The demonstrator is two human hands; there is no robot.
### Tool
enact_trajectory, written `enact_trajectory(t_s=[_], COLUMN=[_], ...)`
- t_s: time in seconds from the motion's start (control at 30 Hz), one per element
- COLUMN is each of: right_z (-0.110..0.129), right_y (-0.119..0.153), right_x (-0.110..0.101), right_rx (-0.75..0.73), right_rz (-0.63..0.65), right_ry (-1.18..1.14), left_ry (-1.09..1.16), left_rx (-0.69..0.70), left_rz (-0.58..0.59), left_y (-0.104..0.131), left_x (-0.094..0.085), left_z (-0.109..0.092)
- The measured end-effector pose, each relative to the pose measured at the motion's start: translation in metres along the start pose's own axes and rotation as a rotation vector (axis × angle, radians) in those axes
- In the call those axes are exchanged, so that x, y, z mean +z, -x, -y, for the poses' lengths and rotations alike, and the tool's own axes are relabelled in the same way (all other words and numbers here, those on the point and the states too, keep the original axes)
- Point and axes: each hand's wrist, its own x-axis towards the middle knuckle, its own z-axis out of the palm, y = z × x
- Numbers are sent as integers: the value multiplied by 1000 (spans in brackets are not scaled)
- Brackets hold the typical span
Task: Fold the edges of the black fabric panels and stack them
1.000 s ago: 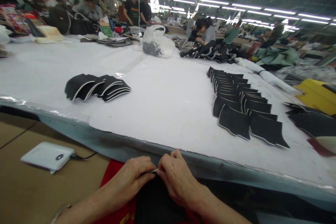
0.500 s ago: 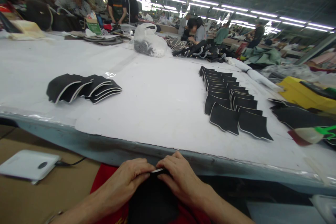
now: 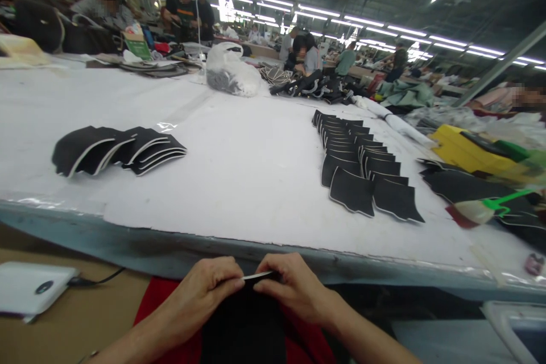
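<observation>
My left hand (image 3: 209, 287) and right hand (image 3: 294, 284) pinch a pale-edged black piece (image 3: 256, 276) at bottom centre; a fan of black panels (image 3: 83, 145) lies left, longer rows (image 3: 352, 189) right, which are finished I can't tell

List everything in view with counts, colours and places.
Table: one, white-topped, centre
Fanned pieces: several, black, left
Rowed pieces: two rows, black, right
Bag: one, whitish, far side
Bulky object: one, yellow, right
Handled item: one, green-handled, right
Box: one, green, back left
Device: one, white, lower left
Fabric: one, red, bottom
Lights: many, white, ceiling
People: several, background
Held piece: one, black, between hands
Left hand, right hand: two, bare, lower centre
</observation>
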Motion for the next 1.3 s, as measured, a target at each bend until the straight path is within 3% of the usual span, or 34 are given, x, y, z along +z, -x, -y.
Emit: enact_trajectory(t_s=[0.33,0.73,1.1,1.3], right_z=[-6,-19,-17,-18], right_y=[2,5,3,0], right_x=[-4,13,16,18], right_rx=[-30,23,40,17], right_rz=[20,-132,-167,-133], right_ry=[-163,-143,-175,5], left_ry=[9,-119,-101,-38], left_rx=[-32,25,33,-4], left_rz=[43,32,63,-39], left_y=[-1,-3,-9,-13], left_x=[-1,7,6,14], left_z=[7,3,-1,-5])
